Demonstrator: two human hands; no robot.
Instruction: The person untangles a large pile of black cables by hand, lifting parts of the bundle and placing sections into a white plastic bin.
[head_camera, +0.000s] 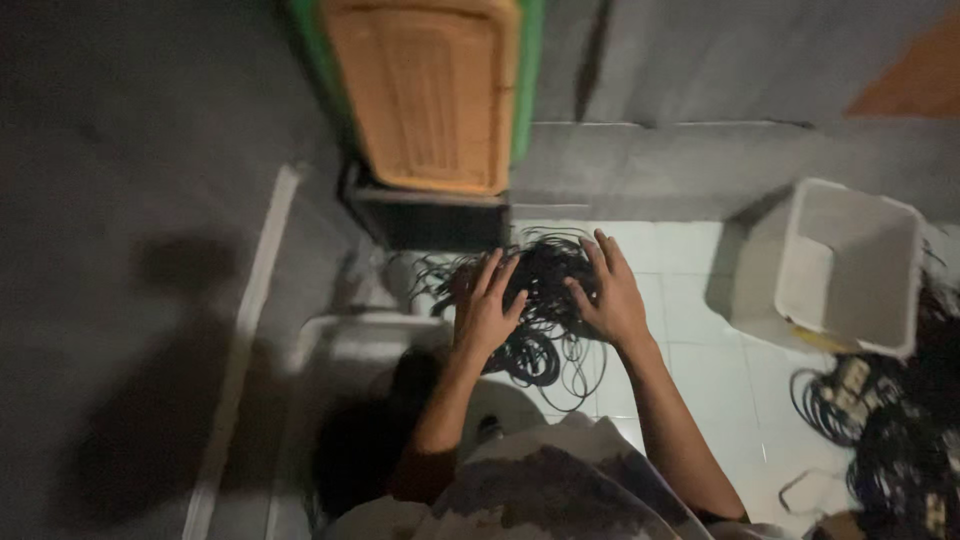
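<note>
floor: white tile (690, 350), dim, grey walls
cables: black loop tangle (540, 300) on tile, below orange panel (430, 95)
left hand (483, 310): my fingers spread, pressing tangle, not clenched
right hand (610, 295): same, flat on loops
bin (850, 265): white, right

A white bin (850, 268) lies tipped on the tiled floor (720, 370), an orange crate (430, 95) behind.
</note>
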